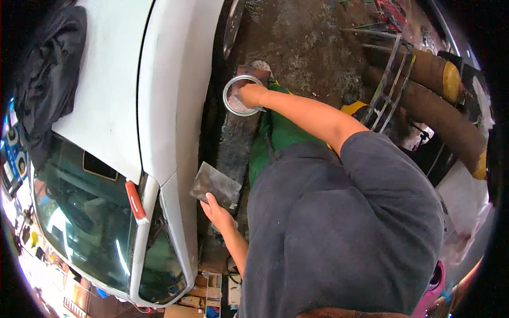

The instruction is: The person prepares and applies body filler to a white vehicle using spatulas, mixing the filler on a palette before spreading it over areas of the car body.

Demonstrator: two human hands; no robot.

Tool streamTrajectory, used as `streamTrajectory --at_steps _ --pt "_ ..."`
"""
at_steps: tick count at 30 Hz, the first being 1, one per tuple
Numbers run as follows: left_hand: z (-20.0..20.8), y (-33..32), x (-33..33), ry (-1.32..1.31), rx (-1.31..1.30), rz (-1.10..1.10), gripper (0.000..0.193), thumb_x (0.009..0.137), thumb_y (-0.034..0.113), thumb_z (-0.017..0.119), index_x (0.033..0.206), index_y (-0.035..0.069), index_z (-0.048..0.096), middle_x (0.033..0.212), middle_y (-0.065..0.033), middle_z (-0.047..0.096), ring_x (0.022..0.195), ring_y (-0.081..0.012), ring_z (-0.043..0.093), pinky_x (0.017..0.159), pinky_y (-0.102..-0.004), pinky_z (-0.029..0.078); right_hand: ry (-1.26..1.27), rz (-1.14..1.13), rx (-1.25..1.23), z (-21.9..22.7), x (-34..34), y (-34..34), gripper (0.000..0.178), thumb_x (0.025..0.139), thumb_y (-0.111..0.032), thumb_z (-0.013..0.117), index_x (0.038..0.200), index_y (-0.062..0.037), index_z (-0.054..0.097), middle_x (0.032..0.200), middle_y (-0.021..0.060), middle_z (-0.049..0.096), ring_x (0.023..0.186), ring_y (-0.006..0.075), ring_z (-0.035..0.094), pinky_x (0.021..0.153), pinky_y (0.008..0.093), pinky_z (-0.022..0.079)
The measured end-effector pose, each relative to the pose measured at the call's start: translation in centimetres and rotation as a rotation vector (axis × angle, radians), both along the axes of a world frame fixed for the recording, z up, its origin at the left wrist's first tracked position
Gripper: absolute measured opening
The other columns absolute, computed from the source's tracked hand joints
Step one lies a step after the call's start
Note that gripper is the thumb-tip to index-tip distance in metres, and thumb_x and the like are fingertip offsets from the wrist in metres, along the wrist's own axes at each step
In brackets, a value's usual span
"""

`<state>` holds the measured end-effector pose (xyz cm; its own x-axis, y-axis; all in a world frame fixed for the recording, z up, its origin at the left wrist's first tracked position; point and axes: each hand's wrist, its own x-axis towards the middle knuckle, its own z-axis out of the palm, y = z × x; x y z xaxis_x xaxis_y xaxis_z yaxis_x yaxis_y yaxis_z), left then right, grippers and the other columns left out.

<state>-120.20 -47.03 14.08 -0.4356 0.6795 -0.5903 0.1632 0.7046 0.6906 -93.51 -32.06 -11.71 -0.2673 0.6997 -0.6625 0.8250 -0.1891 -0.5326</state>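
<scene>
Ahead of you, the far floor (pixel 302 42) is dark, blotchy and worn. On your right, a metal frame (pixel 386 68) stands near brown cylinders (pixel 437 116) with yellow ends; near left, bright light (pixel 34 275) glares beyond clutter (pixel 40 246).

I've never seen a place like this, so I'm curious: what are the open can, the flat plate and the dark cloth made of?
Open can: probably metal, from its bright silvery rim.
Flat plate in the left hand: perhaps metal or plastic; its semi-glossy, smeared grey face leaves that open.
Dark cloth: fabric, matte, judging by its soft folds.
</scene>
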Motion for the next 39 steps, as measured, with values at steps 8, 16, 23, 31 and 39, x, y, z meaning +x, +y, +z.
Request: streamTrajectory --at_steps 8,16,23,31,39 --pt "-1.0 1.0 0.1 0.025 -0.018 -0.042 0.065 0.102 0.035 0.056 0.145 -0.01 0.035 0.143 -0.0188 0.048 0.126 -0.026 0.05 0.108 -0.0383 0.038 0.009 0.063 0.015 -1.3 -0.8 0.9 0.023 0.079 -0.01 0.06 0.096 -0.0005 0.073 0.098 0.0246 0.072 0.095 0.0396 0.071 0.079 0.0496 0.057" --pt "-0.6 2.1 0.5 0.029 -0.013 -0.063 0.061 0.103 0.034 0.055 0.144 -0.008 0.038 0.142 -0.0179 0.05 0.125 -0.0262 0.05 0.108 -0.0377 0.037 -0.038 -0.029 -0.11 -1.1 -1.8 1.9 0.027 0.077 -0.009 0.065 0.101 -0.0002 0.074 0.106 0.0246 0.071 0.1 0.0377 0.07 0.085 0.0464 0.057" --pt "0.2 3.4 1.3 0.002 -0.004 -0.115 0.056 0.104 0.032 0.052 0.143 -0.007 0.039 0.141 -0.0175 0.05 0.125 -0.0257 0.05 0.108 -0.0371 0.037 0.008 -0.205 -0.214 -3.6 -1.8 1.9 0.035 0.076 -0.006 0.063 0.109 -0.0036 0.072 0.105 0.0228 0.071 0.1 0.0367 0.07 0.084 0.0464 0.058" --pt "0.0 2.8 0.5 0.052 -0.026 -0.161 0.051 0.105 0.028 0.049 0.141 -0.007 0.041 0.139 -0.017 0.051 0.122 -0.024 0.051 0.106 -0.0361 0.037 0.136 -0.625 -0.232 -3.8 -1.6 0.1 0.036 0.078 -0.01 0.057 0.111 -0.0068 0.07 0.1 0.0245 0.07 0.096 0.0349 0.071 0.085 0.0453 0.057" --pt "1.2 3.0 2.3 0.004 -0.003 -0.218 0.048 0.105 0.028 0.05 0.139 -0.006 0.044 0.134 -0.0147 0.054 0.118 -0.0221 0.053 0.103 -0.0355 0.04 0.181 -0.936 -0.025 -9.7 -3.2 -3.3 0.033 0.079 -0.017 0.067 0.11 -0.0047 0.069 0.108 0.0204 0.07 0.1 0.0332 0.069 0.085 0.0456 0.053"
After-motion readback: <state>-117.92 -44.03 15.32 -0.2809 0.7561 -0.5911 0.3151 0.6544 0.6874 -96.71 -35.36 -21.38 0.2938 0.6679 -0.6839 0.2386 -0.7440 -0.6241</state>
